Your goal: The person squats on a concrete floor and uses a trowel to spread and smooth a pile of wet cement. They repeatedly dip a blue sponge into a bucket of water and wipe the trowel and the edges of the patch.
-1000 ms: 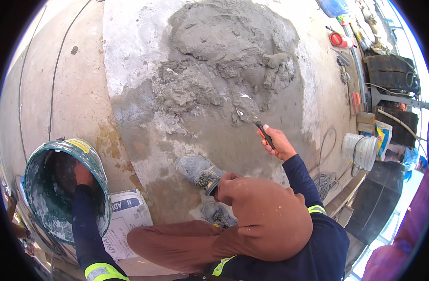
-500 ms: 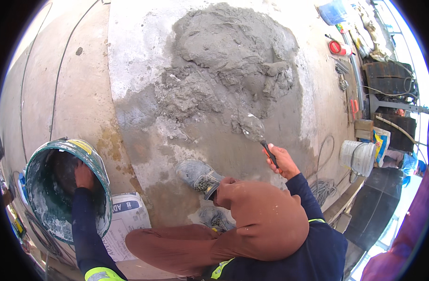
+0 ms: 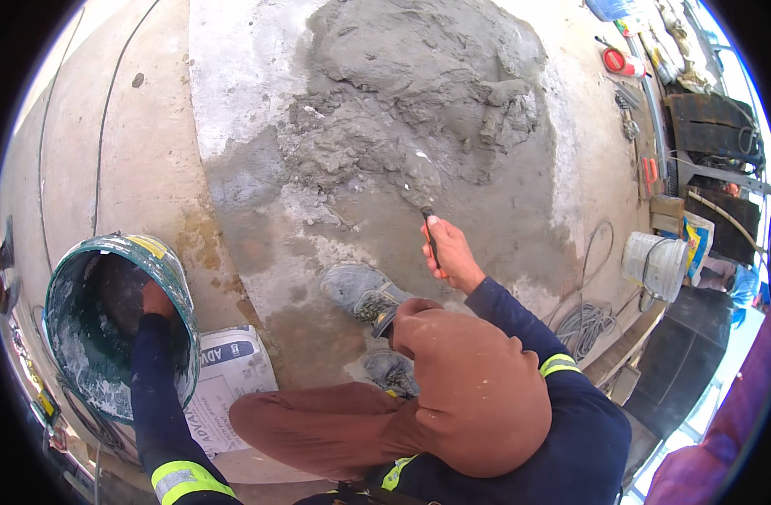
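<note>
A broad heap of wet grey mortar (image 3: 419, 67) lies on the whitish board at the far middle. My right hand (image 3: 454, 252) is closed round the dark handle of a trowel (image 3: 428, 225). The trowel's blade is smeared with mortar and lies at the heap's near edge. At the left, a green bucket (image 3: 91, 353) coated with pale residue is tipped with its mouth toward me. My left hand (image 3: 156, 300) reaches inside it, close to the right inner wall. Shadow and the wrist hide its fingers.
A printed paper sack (image 3: 234, 396) lies between the bucket and my knee. My boot (image 3: 360, 295) stands at the mortar's near edge. To the right are a white bucket (image 3: 655, 265), a coiled cable (image 3: 586, 326) and a red-and-white container (image 3: 624, 63). Cables run along the left floor.
My right hand and the trowel have moved left along the mortar's near edge. My left hand stays in the bucket, its fingers now less visible.
</note>
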`<state>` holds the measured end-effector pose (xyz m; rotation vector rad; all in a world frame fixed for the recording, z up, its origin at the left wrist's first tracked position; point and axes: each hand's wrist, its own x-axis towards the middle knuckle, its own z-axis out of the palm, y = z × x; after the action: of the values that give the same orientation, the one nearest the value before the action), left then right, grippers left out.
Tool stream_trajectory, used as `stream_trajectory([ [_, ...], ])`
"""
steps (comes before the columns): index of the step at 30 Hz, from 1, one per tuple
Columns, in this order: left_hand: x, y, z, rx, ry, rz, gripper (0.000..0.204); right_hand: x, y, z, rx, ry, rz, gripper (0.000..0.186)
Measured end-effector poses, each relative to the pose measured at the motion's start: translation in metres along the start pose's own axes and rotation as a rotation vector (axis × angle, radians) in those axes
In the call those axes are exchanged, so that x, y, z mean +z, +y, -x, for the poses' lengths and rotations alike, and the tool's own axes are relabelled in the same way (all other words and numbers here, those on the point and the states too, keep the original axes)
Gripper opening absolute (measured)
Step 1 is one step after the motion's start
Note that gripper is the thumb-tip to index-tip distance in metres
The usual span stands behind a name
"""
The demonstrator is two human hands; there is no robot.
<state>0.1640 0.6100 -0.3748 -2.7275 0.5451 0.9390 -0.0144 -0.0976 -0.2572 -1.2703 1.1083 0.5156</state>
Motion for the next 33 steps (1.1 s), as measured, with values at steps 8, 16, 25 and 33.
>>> stream_trajectory([
  [8,-0.017,0.02,0.022,-0.04,-0.022,-0.144,0.041,0.04,-0.058,-0.046,-0.197,-0.125,0.228,0.037],
  [16,-0.108,0.095,0.026,-0.03,-0.124,-0.029,0.035,0.019,-0.041,-0.042,-0.83,0.379,0.968,0.038],
  [25,-0.138,0.084,0.051,-0.167,0.144,0.297,0.024,-0.006,-0.027,0.006,-0.91,0.453,0.861,0.034],
  [33,-0.21,0.089,0.082,-0.258,0.498,0.888,0.023,0.001,-0.018,0.007,-1.003,0.445,0.711,0.035],
])
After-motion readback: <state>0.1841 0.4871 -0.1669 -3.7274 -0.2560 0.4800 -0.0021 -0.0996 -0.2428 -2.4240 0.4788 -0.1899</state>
